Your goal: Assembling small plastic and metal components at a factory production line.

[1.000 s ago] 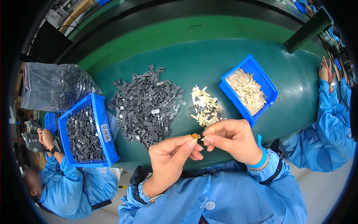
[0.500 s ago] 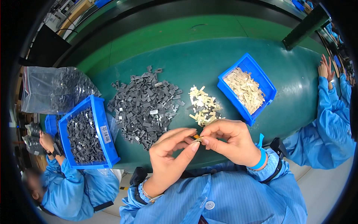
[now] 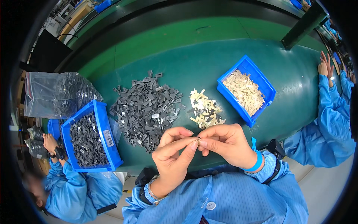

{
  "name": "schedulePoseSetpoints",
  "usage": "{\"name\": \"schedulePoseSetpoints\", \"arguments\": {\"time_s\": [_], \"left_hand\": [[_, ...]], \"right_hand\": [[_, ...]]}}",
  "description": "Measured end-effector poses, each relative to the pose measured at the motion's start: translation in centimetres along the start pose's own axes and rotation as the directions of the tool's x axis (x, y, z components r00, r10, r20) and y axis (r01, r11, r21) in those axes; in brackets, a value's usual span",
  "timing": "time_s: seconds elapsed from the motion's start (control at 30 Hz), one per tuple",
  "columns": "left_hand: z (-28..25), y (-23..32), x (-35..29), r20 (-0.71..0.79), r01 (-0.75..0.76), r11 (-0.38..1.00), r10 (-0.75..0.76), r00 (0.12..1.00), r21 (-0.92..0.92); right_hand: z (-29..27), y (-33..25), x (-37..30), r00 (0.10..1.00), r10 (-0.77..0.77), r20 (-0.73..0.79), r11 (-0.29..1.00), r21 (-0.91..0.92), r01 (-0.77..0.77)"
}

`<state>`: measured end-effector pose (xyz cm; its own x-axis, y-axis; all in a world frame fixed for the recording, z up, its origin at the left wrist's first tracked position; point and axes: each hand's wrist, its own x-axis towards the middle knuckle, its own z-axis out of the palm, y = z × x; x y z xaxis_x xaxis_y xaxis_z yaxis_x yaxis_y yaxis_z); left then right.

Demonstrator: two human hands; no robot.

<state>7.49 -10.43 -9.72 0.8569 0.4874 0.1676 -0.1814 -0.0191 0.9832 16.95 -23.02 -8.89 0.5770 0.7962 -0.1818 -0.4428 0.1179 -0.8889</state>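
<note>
My left hand (image 3: 175, 151) and my right hand (image 3: 225, 145) meet near the table's front edge, thumbs and fingertips pinched together. A small dark part (image 3: 197, 137) shows between them, mostly covered by the fingers; its exact shape cannot be made out. Just beyond my fingers is a small heap of cream-coloured flat pieces (image 3: 203, 106) with a few dark ones among them. Left of that spreads a large pile of dark grey plastic pieces (image 3: 147, 108). To the right, a tilted blue bin (image 3: 265, 76) holds many cream-coloured pieces (image 3: 244, 91).
A labelled blue bin (image 3: 108, 140) of dark parts stands at the left, beside a clear plastic bag (image 3: 59, 93) of dark parts. The green table (image 3: 291, 82) extends to a dark post (image 3: 304, 26). Co-workers in blue sit left (image 3: 71, 190) and right (image 3: 317, 130).
My fingertips have closed in tighter around what they hold. The pale and yellowish piece seen between them before no longer shows; a dark bit does. The view has shifted slightly.
</note>
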Motion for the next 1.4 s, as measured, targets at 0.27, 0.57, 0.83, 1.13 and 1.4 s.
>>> {"name": "schedulePoseSetpoints", "arguments": {"time_s": [0.27,0.57,0.83,1.13,1.4], "left_hand": [[0.5,-0.1,0.2,0.198,0.429,0.625,-0.406,0.892,-0.652],[-1.1,1.7,0.9,-0.115,-0.224,0.938,0.261,0.958,0.264],[-0.7,2.6,1.1,0.416,-0.701,0.362,0.606,0.677,0.614],[0.2,2.7,0.1,0.543,-0.811,0.165,0.666,0.511,0.561],[-0.3,2.1,-0.3,0.536,-0.833,0.166,0.696,0.478,0.528]], "right_hand": [[-0.4,-0.9,-0.5,0.989,-0.140,-0.053,0.980,-0.148,0.130],[-8.4,-8.0,-0.3,0.805,-0.588,0.080,-0.044,-0.997,0.067],[-8.4,-8.6,-0.6,0.741,-0.668,0.069,0.121,-0.972,0.200],[-3.7,-6.6,-0.7,0.906,-0.131,0.402,0.762,-0.544,0.352],[-3.1,-6.1,-0.8,0.873,0.002,0.488,0.832,-0.485,0.269]]}}
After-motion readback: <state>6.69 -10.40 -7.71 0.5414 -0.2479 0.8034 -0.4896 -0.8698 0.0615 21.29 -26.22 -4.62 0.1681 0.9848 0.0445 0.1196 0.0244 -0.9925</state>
